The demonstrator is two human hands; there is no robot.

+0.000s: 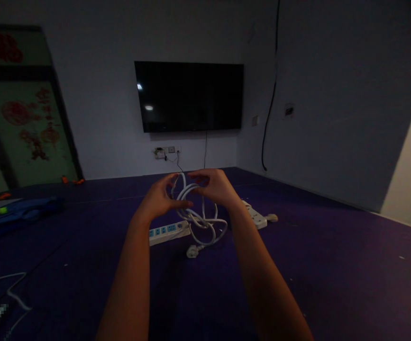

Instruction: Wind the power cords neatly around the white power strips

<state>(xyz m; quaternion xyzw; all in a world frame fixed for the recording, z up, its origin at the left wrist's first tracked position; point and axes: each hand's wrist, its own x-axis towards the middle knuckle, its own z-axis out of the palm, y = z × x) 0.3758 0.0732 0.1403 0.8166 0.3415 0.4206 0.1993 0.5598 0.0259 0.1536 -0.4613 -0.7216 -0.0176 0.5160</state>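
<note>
Both my arms reach forward over a dark purple floor. My left hand [160,198] and my right hand [215,187] hold up a tangled white power cable [200,215] between them, fingers curled around its loops. The cable hangs down in coils to its plug [192,251], which rests on the floor. It belongs to a white power strip [168,233] lying on the floor just below my left hand. A second white power strip [257,217] lies partly hidden behind my right wrist.
A black wall-mounted television [190,96] hangs ahead above a wall socket [165,151]. A black cable [271,104] runs down the right wall. A blue bag [16,210] lies at the left. Another white cord [11,291] lies at the lower left.
</note>
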